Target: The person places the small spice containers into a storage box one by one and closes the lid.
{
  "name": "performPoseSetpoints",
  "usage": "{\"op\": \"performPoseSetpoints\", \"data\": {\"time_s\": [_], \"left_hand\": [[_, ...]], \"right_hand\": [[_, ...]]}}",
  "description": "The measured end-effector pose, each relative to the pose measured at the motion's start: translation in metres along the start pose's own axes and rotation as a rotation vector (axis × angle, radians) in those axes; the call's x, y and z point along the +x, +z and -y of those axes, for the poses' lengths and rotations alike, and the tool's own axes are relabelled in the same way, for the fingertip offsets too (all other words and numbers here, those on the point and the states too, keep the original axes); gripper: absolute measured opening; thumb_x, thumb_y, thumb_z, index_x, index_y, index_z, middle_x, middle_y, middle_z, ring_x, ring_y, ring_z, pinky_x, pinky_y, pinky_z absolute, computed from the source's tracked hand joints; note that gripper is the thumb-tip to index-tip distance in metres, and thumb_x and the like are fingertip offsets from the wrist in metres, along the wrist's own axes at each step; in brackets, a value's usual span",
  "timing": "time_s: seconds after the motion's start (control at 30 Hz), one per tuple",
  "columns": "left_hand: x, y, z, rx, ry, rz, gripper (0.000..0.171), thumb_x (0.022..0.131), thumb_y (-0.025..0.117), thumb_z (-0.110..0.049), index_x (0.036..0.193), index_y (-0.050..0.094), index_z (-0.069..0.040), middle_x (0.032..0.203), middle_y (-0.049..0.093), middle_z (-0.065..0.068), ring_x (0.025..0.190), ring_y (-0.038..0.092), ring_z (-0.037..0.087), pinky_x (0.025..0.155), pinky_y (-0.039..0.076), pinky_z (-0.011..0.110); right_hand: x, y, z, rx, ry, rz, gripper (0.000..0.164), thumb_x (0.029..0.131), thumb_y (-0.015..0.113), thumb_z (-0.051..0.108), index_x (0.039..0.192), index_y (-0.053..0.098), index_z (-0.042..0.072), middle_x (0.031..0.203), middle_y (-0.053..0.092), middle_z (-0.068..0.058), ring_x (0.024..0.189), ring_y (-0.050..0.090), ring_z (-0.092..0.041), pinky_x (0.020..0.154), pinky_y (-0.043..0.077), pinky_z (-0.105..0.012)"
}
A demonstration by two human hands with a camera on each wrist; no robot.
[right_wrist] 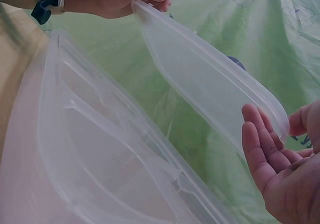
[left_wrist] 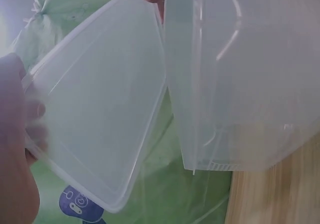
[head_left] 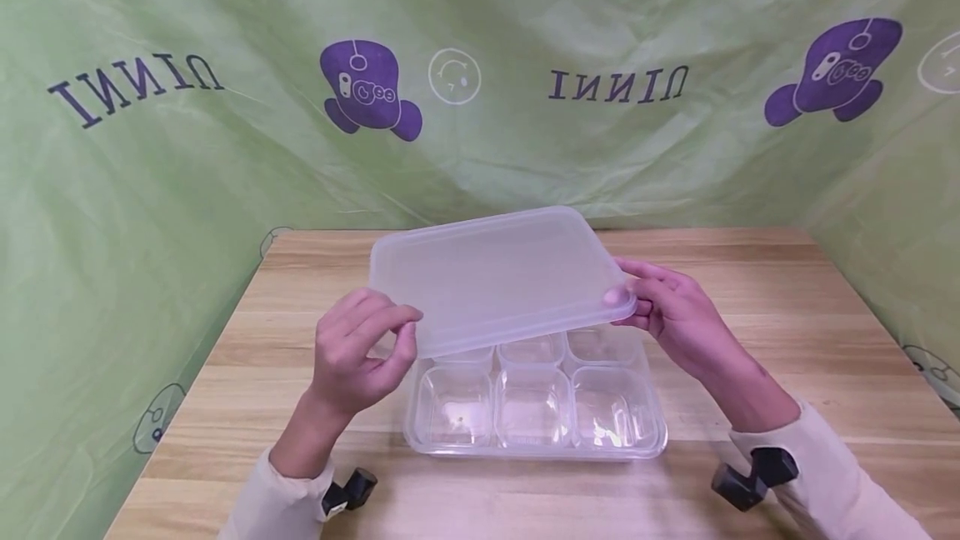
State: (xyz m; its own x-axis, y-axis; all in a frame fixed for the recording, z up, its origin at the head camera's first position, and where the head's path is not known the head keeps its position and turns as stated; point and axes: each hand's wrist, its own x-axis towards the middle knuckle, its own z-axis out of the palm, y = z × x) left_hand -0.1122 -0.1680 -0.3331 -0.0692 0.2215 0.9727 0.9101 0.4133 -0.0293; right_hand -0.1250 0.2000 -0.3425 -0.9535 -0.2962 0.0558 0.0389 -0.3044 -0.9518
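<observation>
A translucent rectangular lid is held tilted above the back part of a clear plastic box. My left hand pinches the lid's near left corner; in the left wrist view its fingers show dimly through the plastic. On the opposite side, my right hand grips the right corner, thumb on top and fingers underneath. Several small clear compartments fill the box, which sits on the table. The lid hides part of the back row. In the right wrist view, the lid stands apart from the box.
The wooden table carries the box near its front middle. Behind and along the sides hangs a green curtain with purple figures. Each sleeve bears a small black device, one on the left wrist and one on the right.
</observation>
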Motion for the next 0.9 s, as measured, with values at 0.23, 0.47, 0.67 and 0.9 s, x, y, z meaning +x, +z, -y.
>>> {"op": "performPoseSetpoints", "data": {"time_s": [0.23,0.47,0.67,0.9], "left_hand": [[-0.017,-0.008,0.013,-0.029,-0.325,0.075,0.017,0.088,0.059,-0.007,0.093,0.074,0.001,0.093,0.067,0.016,0.087,0.059,0.035,0.081,0.045,0.034],[-0.033,-0.011,0.023,-0.143,-0.740,0.186,0.040,0.092,0.065,0.004,0.131,0.060,0.004,0.129,0.059,0.018,0.113,0.052,0.032,0.093,0.044,0.041],[-0.041,-0.009,0.023,-0.396,-1.117,0.281,0.057,0.106,0.054,-0.006,0.157,0.029,0.003,0.154,0.041,0.018,0.138,0.043,0.035,0.111,0.041,0.041],[-0.047,-0.006,0.028,-0.504,-1.278,0.337,0.063,0.111,0.046,-0.021,0.163,0.014,-0.001,0.164,0.029,0.018,0.147,0.033,0.035,0.119,0.029,0.048]], "right_hand": [[-0.009,-0.005,0.000,0.022,-0.012,0.013,0.033,0.106,0.047,-0.004,0.129,0.068,0.007,0.099,0.074,-0.012,0.085,0.074,-0.018,0.080,0.060,-0.034],[-0.018,-0.008,-0.001,0.036,-0.020,0.029,0.038,0.105,0.042,-0.007,0.131,0.065,0.010,0.100,0.074,-0.013,0.087,0.074,-0.020,0.078,0.061,-0.034],[-0.025,-0.008,-0.001,0.024,-0.040,0.038,0.041,0.104,0.039,-0.009,0.135,0.060,0.009,0.098,0.074,-0.012,0.085,0.074,-0.019,0.076,0.061,-0.033],[-0.035,-0.010,-0.003,0.000,-0.011,0.025,0.041,0.104,0.039,-0.008,0.138,0.055,0.011,0.097,0.074,-0.013,0.082,0.074,-0.021,0.077,0.061,-0.034]]}}
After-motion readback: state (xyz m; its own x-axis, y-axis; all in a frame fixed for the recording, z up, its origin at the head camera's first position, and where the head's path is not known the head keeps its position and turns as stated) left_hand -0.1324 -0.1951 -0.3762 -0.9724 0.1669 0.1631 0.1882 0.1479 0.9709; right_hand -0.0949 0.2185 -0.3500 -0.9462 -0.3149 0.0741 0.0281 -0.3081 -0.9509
